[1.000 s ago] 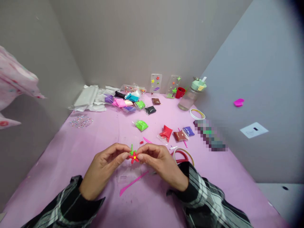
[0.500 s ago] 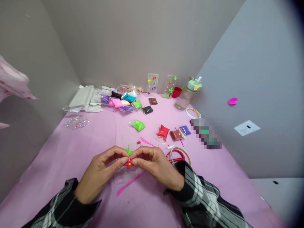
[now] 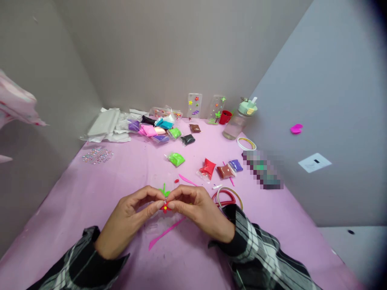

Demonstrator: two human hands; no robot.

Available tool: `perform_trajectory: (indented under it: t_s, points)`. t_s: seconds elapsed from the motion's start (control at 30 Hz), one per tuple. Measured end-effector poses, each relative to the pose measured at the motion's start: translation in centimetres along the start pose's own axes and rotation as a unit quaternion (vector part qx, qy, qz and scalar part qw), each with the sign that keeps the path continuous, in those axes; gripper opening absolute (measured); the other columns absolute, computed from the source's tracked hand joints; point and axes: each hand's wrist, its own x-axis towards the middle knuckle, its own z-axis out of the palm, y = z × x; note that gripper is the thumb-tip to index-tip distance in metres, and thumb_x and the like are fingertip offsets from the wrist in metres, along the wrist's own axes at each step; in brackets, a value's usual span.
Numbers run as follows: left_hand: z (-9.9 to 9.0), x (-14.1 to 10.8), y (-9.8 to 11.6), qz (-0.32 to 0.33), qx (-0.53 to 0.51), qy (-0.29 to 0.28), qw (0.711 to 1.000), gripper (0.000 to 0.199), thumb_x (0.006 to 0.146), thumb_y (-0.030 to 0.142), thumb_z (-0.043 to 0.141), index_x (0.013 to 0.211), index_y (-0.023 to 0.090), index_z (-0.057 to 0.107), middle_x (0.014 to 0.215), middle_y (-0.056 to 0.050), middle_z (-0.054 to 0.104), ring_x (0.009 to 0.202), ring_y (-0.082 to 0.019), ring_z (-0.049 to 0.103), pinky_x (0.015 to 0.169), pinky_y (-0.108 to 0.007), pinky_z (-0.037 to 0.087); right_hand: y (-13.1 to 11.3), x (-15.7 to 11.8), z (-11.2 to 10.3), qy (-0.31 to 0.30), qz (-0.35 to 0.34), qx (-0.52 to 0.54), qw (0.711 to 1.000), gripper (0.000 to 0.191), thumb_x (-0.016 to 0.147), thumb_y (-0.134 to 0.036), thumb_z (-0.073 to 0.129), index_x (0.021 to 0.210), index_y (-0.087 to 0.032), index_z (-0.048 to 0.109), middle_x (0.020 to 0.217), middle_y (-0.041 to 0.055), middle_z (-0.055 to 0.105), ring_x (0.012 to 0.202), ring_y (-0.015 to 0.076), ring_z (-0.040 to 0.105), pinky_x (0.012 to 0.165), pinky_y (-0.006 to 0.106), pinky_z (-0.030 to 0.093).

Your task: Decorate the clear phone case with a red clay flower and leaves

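A red clay flower with a yellow centre (image 3: 165, 208) is pinched between the fingertips of my left hand (image 3: 128, 215) and my right hand (image 3: 198, 209). Both hands are closed, thumb against fingers, and cover the flower's side petals. Beneath them a clear phone case (image 3: 152, 228) lies flat on the pink-covered table. Just beyond my fingertips, a green clay stem with leaves (image 3: 165, 191) shows on the case. I cannot tell whether the flower touches the case. A pink modelling knife (image 3: 165, 233) lies by the case's near end, and a small red clay bit (image 3: 176, 181) sits beyond it.
Packets of green (image 3: 176, 159), red (image 3: 208, 168) and brown clay (image 3: 225, 171) lie ahead. Headbands (image 3: 238, 194) sit beside my right wrist. Farther back are a water bottle (image 3: 236, 124), a red cup (image 3: 225, 117), decorated cases (image 3: 194, 105) and a packet pile (image 3: 148, 131). Rhinestones (image 3: 97, 156) lie left.
Both hands stay nearly in place, still pinching the red flower. The flower has tilted or shifted slightly, and its lower petal shows less than before.
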Motion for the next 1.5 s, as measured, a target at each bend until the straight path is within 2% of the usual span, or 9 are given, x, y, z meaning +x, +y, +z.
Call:
perform_trajectory:
  t_s: [0.47,0.63,0.8,1.0,1.23,1.5]
  points:
    - [0.18,-0.12,0.23,0.009,0.008,0.025,1.000,0.012,0.090,0.034,0.066,0.086,0.024,0.069,0.083,0.001,0.068,0.082,-0.016,0.063,0.078,-0.025,0.048,-0.18,0.01,0.06,0.007,0.001,0.012,1.000,0.022,0.080,-0.039,0.078,0.086,-0.018,0.072,0.077,-0.0001,0.069,0.071,0.0133,0.062,0.069,0.027,0.047]
    - [0.07,-0.11,0.01,0.024,0.015,0.064,0.998,0.013,0.090,0.035,0.065,0.084,0.024,0.068,0.082,0.001,0.067,0.081,-0.017,0.062,0.076,-0.025,0.049,-0.05,0.04,0.03,0.011,0.011,0.011,1.000,0.027,0.080,-0.040,0.078,0.094,-0.018,0.070,0.078,0.0002,0.069,0.071,0.0143,0.061,0.068,0.028,0.046]
    - [0.07,-0.06,0.02,0.025,0.019,0.068,0.997,0.014,0.090,0.036,0.065,0.084,0.024,0.068,0.082,0.001,0.067,0.081,-0.016,0.061,0.076,-0.025,0.049,-0.05,0.04,0.01,0.016,0.006,0.000,1.000,0.019,0.082,-0.036,0.076,0.088,-0.018,0.072,0.079,0.0003,0.068,0.070,0.0130,0.059,0.068,0.027,0.045]
    - [0.18,-0.03,0.03,0.024,0.016,0.070,0.997,0.014,0.090,0.037,0.065,0.084,0.024,0.068,0.081,0.002,0.066,0.081,-0.016,0.061,0.076,-0.024,0.049,0.00,0.06,0.01,0.019,-0.001,0.014,1.000,0.020,0.078,-0.033,0.080,0.088,-0.018,0.073,0.079,0.0002,0.069,0.071,0.0134,0.060,0.068,0.027,0.045]
    - [0.04,0.04,-0.02,0.005,0.001,0.090,0.996,0.019,0.092,0.043,0.062,0.097,0.025,0.066,0.090,-0.001,0.069,0.087,-0.019,0.065,0.078,-0.028,0.052,-0.34,0.08,-0.09,0.050,-0.004,0.024,0.998,0.012,0.079,-0.029,0.078,0.081,-0.018,0.073,0.075,-0.0011,0.068,0.068,0.0121,0.058,0.067,0.026,0.046]
    - [-0.05,0.13,-0.47,-0.009,-0.036,0.036,0.999,0.021,0.084,0.033,0.073,0.100,0.024,0.063,0.094,-0.001,0.070,0.094,-0.019,0.066,0.087,-0.029,0.051,-0.42,0.29,-0.33,0.068,-0.010,0.044,0.997,0.015,0.079,-0.030,0.078,0.079,-0.017,0.071,0.069,-0.0026,0.064,0.061,0.0096,0.054,0.060,0.024,0.043]
